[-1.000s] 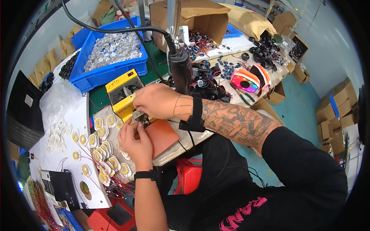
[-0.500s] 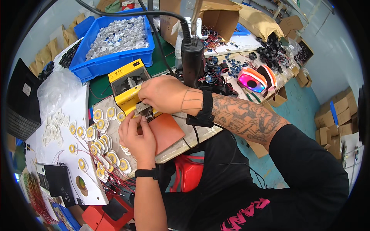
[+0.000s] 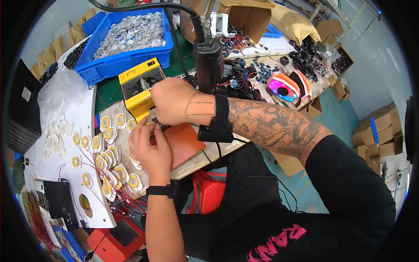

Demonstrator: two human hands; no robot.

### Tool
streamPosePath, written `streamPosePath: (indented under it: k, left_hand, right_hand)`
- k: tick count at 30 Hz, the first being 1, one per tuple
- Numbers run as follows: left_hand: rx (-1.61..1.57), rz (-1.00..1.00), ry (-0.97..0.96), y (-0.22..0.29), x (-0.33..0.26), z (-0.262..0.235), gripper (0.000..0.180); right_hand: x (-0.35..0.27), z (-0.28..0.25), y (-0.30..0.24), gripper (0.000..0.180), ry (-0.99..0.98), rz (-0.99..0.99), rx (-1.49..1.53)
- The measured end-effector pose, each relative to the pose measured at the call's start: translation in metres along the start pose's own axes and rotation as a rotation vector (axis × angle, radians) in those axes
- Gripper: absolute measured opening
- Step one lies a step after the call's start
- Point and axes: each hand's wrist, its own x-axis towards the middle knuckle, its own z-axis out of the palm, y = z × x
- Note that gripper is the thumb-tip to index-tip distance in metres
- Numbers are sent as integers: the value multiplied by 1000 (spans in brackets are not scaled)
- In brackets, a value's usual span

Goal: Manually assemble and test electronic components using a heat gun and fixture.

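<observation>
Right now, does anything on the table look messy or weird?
Yes, a bit messy. Black parts lie in a loose heap by the mouth of the tan sack, as if spilled. Near the left hand, red wires from the yellow-and-white discs lie tangled together. Nothing looks clearly broken.
</observation>
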Motion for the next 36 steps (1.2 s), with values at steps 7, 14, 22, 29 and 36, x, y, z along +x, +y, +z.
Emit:
streamPosePath:
  k: [7, 14, 22, 29, 36]
  left_hand:
    - [-36, -33, -10, -1, 3, -4, 7]
    - [-58, -69, -36, 1, 1, 1, 7]
    - [-5, -16, -15, -1, -1, -1, 7]
    - [26, 37, 3, -2, 2, -2, 8]
    - [14, 50, 2, 1, 2, 0, 8]
  right_hand:
    - [0, 4, -10, 28, 89, 111, 139]
    - [-7, -1, 20, 15, 234, -160, -92]
    - [-6, 5, 33, 15, 117, -389, -216]
    - [-10, 4, 29, 14, 114, -321, -177]
    - [-11, 12, 39, 12, 170, -329, -165]
